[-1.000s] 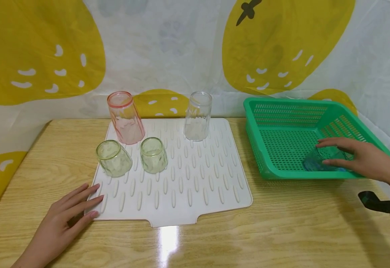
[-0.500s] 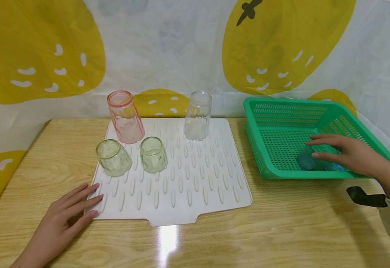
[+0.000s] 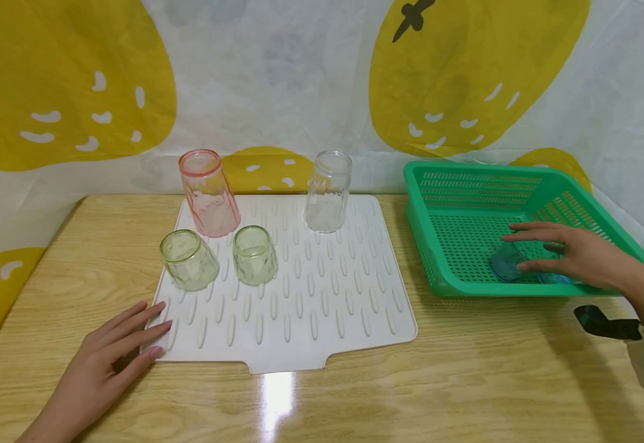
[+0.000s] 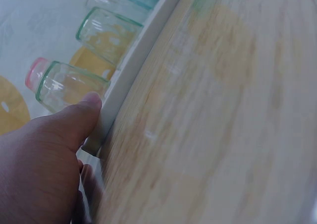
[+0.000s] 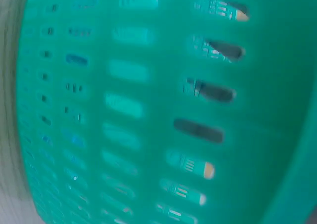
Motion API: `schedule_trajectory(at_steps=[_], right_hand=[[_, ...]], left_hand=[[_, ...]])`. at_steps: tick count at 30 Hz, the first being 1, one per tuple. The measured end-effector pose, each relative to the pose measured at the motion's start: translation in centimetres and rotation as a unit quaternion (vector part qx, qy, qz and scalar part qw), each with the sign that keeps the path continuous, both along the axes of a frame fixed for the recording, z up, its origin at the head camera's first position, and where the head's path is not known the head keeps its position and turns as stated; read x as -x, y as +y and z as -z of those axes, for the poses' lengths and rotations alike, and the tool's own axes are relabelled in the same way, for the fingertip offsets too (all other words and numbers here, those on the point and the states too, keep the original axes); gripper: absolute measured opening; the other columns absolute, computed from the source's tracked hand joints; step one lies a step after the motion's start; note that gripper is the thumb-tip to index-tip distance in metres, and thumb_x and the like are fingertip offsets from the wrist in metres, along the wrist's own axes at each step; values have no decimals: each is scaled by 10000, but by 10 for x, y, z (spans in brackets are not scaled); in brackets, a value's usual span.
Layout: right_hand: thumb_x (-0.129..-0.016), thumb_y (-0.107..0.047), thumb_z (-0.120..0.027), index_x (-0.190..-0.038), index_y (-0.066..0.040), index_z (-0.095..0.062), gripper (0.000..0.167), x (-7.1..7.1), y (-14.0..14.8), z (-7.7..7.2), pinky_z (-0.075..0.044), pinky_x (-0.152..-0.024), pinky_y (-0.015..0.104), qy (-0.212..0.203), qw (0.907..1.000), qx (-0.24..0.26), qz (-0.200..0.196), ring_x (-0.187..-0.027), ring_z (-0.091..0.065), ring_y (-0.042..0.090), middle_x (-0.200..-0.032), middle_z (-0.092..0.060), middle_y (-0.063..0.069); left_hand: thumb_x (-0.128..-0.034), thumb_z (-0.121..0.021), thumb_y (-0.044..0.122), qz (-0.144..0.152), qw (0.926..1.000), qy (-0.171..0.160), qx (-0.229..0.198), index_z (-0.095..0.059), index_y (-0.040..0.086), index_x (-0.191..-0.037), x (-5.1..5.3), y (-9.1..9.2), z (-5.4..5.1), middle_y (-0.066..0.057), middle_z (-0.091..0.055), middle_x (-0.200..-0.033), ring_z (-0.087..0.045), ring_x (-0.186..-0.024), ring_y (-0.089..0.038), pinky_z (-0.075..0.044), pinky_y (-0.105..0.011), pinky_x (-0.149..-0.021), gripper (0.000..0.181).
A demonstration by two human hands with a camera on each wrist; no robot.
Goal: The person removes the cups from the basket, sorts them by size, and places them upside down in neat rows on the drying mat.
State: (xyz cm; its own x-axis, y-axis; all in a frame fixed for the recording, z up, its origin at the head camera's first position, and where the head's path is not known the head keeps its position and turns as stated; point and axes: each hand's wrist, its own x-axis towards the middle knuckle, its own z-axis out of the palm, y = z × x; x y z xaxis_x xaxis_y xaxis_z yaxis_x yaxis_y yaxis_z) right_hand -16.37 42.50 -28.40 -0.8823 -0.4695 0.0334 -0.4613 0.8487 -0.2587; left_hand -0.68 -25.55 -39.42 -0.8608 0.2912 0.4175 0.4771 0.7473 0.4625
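Note:
My left hand (image 3: 103, 354) rests at the front left corner of a white ribbed drying mat (image 3: 349, 301), fingers extended over its edge. In the left wrist view, the thumb lies against the mat's rim. On the mat, two short green glasses (image 3: 190, 271) (image 3: 255, 261) stand in front of a tall pink glass (image 3: 214, 206); a tall clear glass (image 3: 326, 203) stands farther right. My right hand (image 3: 587, 255) reaches into a green basket (image 3: 438, 271), fingers and thumb spread beside a blue glass (image 3: 503, 266). Basket mesh hides that hand's work in the right wrist view.
Another blue thing (image 3: 554, 278) lies under the right hand, mostly hidden by it and the basket's front rim. The wooden table (image 3: 438, 375) runs in front of mat and basket. A patterned cloth (image 3: 277, 92) hangs right behind them.
My right hand has moved left inside the basket, and the blue glass has shifted left too. Its thumb and fingers are now slightly farther apart. The left hand stays put.

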Motion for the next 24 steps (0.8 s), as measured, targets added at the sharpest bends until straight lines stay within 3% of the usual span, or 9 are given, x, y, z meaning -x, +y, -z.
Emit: schedule_trajectory(at_steps=[8, 12, 17, 21, 24], right_hand=[[-786, -187, -798, -1158, -151, -675, 393, -3, -4, -1, -440, -730, 603, 198, 9995, -182, 157, -1126, -473, 481, -1292, -531, 197], [-785, -175, -798, -1148, -169, -672, 384, -4, -9, -2, -445, -728, 583, 472, 9987, -92, 175, -1156, -475, 425, -1246, -571, 122], [-791, -164, -792, -1138, -172, -671, 367, -6, -15, -3, -457, -706, 526, 1003, 9944, 100, 318, -1080, -505, 212, -1173, -594, 30], [-794, -161, -791, -1140, -167, -670, 367, -8, -20, -5, -484, -643, 327, 1394, 9889, 253, 458, -983, -482, -1, -1143, -586, 9], [-803, -166, -785, -1157, -174, -666, 374, -10, -25, -8, -408, -631, 144, 1532, 9852, 479, 596, -969, -408, -145, -1150, -563, -63]], left_hand=[[-690, -814, 18, 63, 9999, 44, -73, -683, 153, -1215, -1, 0, 0, -51, -553, -1351, -339, -1357, -176, -139, -181, -1090, 558], [-696, -814, 25, 1, 10000, -5, -33, -679, 164, -1222, -1, -1, 1, -41, -548, -1357, -332, -1360, -170, -127, -178, -1085, 560], [-688, -818, 28, 21, 10000, 41, 6, -680, 164, -1221, 0, -1, 0, -44, -552, -1352, -339, -1357, -176, -133, -177, -1088, 567], [-671, -822, 25, 165, 9997, 187, -23, -684, 151, -1213, 2, -1, 0, -59, -564, -1336, -353, -1350, -194, -150, -189, -1095, 573], [-664, -824, 28, 215, 9995, 249, -25, -685, 146, -1210, 3, -1, -1, -64, -565, -1334, -353, -1350, -192, -152, -189, -1095, 576]])
